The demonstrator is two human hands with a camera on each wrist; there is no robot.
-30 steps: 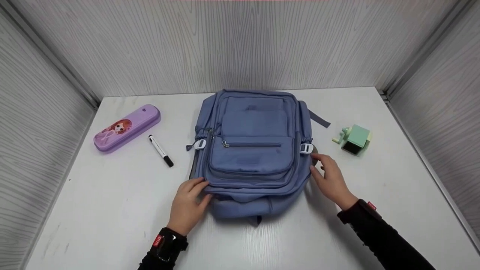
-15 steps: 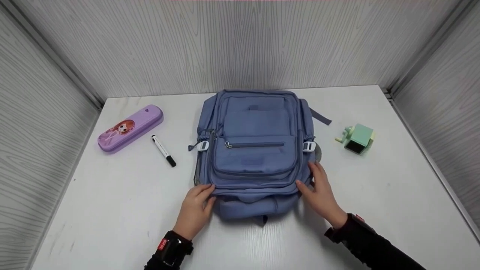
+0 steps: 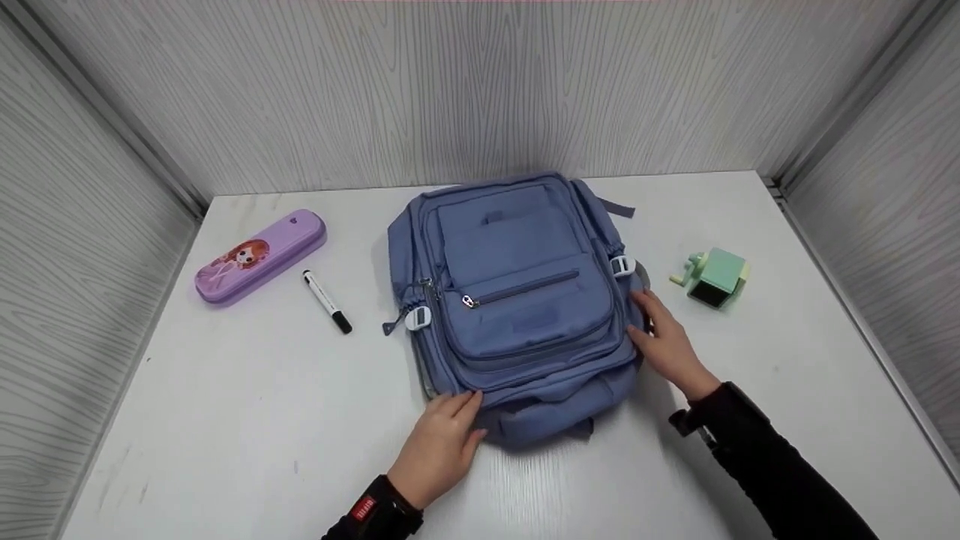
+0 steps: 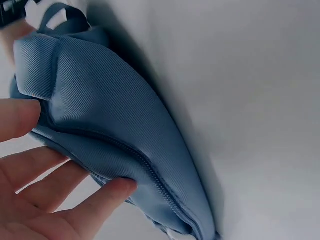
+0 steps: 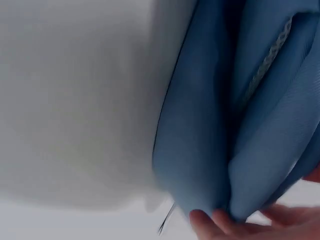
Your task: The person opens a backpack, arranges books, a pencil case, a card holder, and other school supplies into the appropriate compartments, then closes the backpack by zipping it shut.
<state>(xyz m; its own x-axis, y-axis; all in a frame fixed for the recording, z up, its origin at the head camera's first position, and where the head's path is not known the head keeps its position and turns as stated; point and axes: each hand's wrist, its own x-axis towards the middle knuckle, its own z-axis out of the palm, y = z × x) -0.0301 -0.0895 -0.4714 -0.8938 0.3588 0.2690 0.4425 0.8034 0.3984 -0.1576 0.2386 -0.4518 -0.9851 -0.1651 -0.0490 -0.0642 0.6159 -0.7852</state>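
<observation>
A marker [image 3: 327,301] lies left of centre on the bench [image 3: 225,412]. The left hand [image 3: 435,450] grips the lower left corner of the slanted backpack [image 3: 525,315] mid-frame, the right hand [image 3: 670,346] its right side. A hard rightward shove could knock the green gadget [image 3: 718,271] at right.

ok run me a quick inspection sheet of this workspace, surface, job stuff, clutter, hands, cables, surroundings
Surface: white tabletop, a few faint marks at left.
Job's things: blue backpack, lying front up, skewed to the table's far edge; front pocket zip looks closed.
Clutter: purple pencil case with cartoon girl and black-capped white marker left of the backpack; green pencil sharpener, judging by its crank, to the right.
Hands: left hand holds the backpack's near left corner; right hand holds its right side.
Cables: nothing seen.
Surroundings: grey wood-grain panels at back and both sides.
</observation>
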